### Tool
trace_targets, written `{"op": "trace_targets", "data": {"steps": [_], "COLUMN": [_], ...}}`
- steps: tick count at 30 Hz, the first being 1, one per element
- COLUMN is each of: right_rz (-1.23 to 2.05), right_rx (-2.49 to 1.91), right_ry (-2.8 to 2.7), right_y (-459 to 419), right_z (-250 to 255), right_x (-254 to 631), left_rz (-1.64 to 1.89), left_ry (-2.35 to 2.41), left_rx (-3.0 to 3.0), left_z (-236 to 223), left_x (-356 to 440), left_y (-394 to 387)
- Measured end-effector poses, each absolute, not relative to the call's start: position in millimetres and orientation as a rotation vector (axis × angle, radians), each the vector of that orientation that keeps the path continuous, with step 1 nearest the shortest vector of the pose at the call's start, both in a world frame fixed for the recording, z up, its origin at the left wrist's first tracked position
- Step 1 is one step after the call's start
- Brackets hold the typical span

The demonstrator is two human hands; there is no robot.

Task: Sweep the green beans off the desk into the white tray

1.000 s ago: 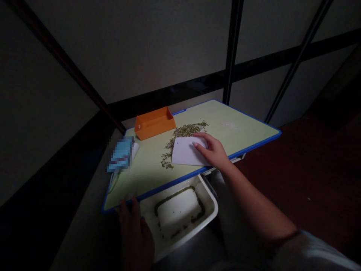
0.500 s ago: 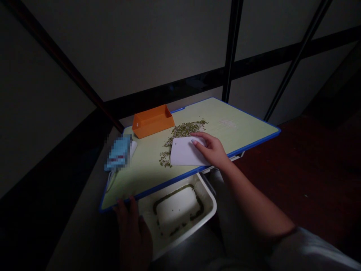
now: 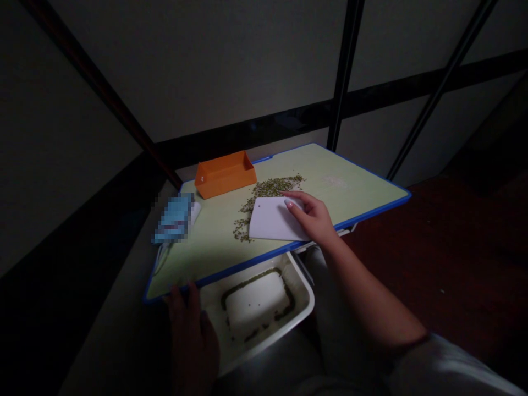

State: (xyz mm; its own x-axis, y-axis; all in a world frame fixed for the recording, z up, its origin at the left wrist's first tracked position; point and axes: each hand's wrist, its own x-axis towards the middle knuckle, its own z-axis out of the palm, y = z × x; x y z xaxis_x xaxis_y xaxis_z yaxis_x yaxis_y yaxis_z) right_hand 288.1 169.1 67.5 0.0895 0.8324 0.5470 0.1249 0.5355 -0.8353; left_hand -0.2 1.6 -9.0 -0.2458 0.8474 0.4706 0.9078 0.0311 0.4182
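Observation:
My right hand (image 3: 314,219) is closed on a flat white scraper (image 3: 274,220) with a small hole near one corner, thumb on top. The scraper lies on or just over the tabletop, near its front edge. Small green-brown grains (image 3: 272,188) are spread behind the scraper and along its left side. My left hand (image 3: 192,335), in deep shade, is at the left side of a white plastic basin (image 3: 303,308) below the table's front edge. It looks closed round the basin's rim, its fingertips near the blue table edge. More grains line the basin's floor edges.
The pale green table (image 3: 363,190) has a blue rim. An orange open box (image 3: 226,179) stands at its back left. A blurred-out light blue object (image 3: 175,217) lies at the left edge. Dark-framed panels (image 3: 247,66) rise behind, and a dark red floor (image 3: 449,264) shows at right.
The view has shifted slightly. Both hands, the scraper and the grains hold nearly the same places on the table and basin.

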Motion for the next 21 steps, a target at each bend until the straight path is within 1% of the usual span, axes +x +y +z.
{"op": "trace_targets", "data": {"steps": [21], "right_rz": [0.648], "right_rx": [-0.892], "right_ry": [-1.46], "right_y": [170.1], "right_z": [66.4], "right_x": [288.0], "left_rz": [-0.991], "left_ry": [-2.125], "left_rx": [-1.9], "left_z": [-7.6], "left_x": [0.2], "left_y": [1.2]}}
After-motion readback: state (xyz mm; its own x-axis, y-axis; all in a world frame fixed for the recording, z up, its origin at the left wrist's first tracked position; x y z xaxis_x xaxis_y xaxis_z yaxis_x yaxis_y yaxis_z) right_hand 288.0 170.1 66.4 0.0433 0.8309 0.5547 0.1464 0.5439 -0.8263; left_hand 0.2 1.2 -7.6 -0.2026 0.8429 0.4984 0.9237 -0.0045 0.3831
